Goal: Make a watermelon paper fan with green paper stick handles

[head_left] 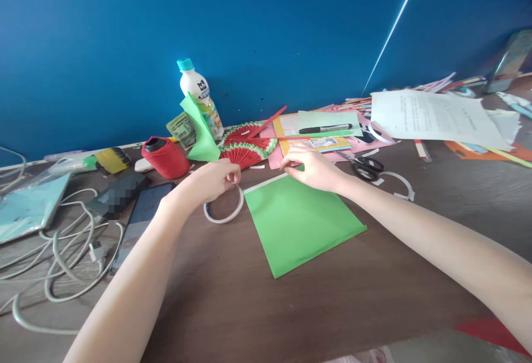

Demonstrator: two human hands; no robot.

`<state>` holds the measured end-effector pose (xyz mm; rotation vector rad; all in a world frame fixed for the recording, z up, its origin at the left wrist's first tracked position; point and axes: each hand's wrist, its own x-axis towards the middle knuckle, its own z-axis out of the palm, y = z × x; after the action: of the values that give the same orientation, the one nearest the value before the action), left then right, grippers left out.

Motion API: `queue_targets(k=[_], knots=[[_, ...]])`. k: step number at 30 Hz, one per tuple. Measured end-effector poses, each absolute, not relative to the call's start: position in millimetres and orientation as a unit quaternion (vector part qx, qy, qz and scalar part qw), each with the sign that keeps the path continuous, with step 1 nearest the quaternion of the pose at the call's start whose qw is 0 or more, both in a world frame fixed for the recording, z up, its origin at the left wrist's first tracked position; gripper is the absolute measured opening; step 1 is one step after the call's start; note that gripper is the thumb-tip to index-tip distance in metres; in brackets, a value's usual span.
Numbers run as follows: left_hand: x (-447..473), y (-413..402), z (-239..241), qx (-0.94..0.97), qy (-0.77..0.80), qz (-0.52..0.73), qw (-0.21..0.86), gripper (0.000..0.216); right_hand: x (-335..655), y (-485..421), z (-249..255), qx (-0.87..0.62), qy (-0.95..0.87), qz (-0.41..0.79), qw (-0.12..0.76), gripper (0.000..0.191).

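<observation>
A green paper sheet [297, 221] lies flat on the brown table [257, 307] in front of me. A white strip of tape [266, 183] runs along its far edge. My left hand [214, 180] is closed on a thin white tape roll [224, 210] just left of the sheet. At the sheet's far right corner my right hand [311, 166] presses down on the end of the tape strip with its fingers bent.
Black scissors [366, 167] lie right of my right hand. Behind are a red-green paper fan [245, 147], a red thread spool [166, 158], a bottle [199, 97], a marker [324, 128] and papers [432, 116]. A phone [141, 216] and white cables [62, 257] lie left.
</observation>
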<state>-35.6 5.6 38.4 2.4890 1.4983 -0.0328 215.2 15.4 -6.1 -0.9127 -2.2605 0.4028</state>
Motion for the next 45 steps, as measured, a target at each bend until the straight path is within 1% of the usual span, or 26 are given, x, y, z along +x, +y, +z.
queue_targets(k=[4,6,10,12,14,16,19,23,27,29,33,39,41,44,45], knots=[[-20,-5,53,0.84,0.471,0.114,0.243,0.013,212,8,1,-0.335,-0.855,0.222,0.328,0.012],[-15,-10,55,0.818,0.463,0.148,0.308,0.012,208,4,4,-0.332,-0.847,0.26,0.324,0.013],[-9,-12,49,0.776,0.436,0.205,0.406,0.01,201,-3,4,-0.326,-0.837,0.307,0.316,0.03],[-9,-11,45,0.761,0.414,0.23,0.443,0.009,198,-5,2,-0.315,-0.836,0.323,0.313,0.036],[-8,-10,43,0.744,0.398,0.244,0.478,0.01,195,-7,1,-0.309,-0.83,0.333,0.324,0.033],[-9,-10,41,0.728,0.393,0.248,0.504,0.013,194,-8,0,-0.314,-0.818,0.346,0.336,0.025],[-10,-8,39,0.706,0.416,0.269,0.507,0.017,194,-9,2,-0.324,-0.797,0.384,0.335,0.016],[-9,-6,39,0.686,0.45,0.348,0.453,0.016,194,-10,4,-0.332,-0.773,0.406,0.356,0.014],[-6,-7,41,0.708,0.475,0.311,0.419,0.025,195,-10,5,-0.337,-0.756,0.396,0.398,0.015],[-7,-6,41,0.701,0.468,0.312,0.439,0.028,195,-9,5,-0.335,-0.754,0.385,0.413,0.013],[-13,-1,37,0.662,0.415,0.35,0.516,0.033,197,-6,2,-0.338,-0.74,0.387,0.434,0.009],[-17,1,35,0.666,0.351,0.303,0.585,0.042,200,6,-7,-0.352,-0.7,0.412,0.464,0.015],[-16,-2,36,0.675,0.327,0.285,0.596,0.039,201,9,-9,-0.353,-0.686,0.435,0.465,0.017],[-13,-6,39,0.703,0.326,0.25,0.58,0.022,201,12,-11,-0.357,-0.671,0.458,0.462,0.015],[-12,-7,39,0.71,0.331,0.236,0.575,0.022,201,13,-12,-0.359,-0.668,0.463,0.459,0.016]])
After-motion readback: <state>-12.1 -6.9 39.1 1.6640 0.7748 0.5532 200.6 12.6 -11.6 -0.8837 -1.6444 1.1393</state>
